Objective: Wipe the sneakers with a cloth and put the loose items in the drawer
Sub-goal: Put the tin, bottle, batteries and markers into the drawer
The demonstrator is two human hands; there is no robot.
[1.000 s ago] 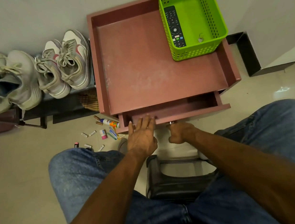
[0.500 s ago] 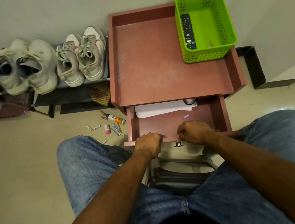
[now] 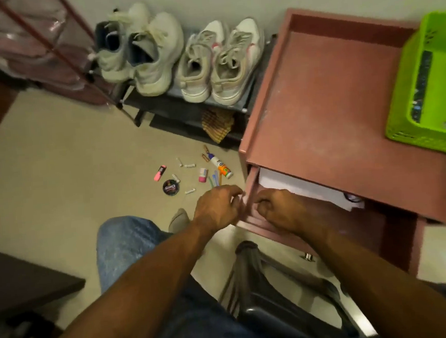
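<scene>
Reddish-brown drawer [image 3: 271, 225] stands open; both hands, left [image 3: 217, 206] and right [image 3: 281, 209], hover curled, holding nothing.

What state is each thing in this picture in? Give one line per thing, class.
drawer: pulled open, white paper inside
left hand: fingers curled at the drawer's corner
right hand: fingers curled inside the drawer
sneakers: two pairs, upright on the rack
loose items: scattered on the floor
green basket: upright on the table

Four sneakers [image 3: 181, 57], one green basket [image 3: 424, 94], one open drawer [image 3: 261, 223], two hands [image 3: 246, 207].
</scene>
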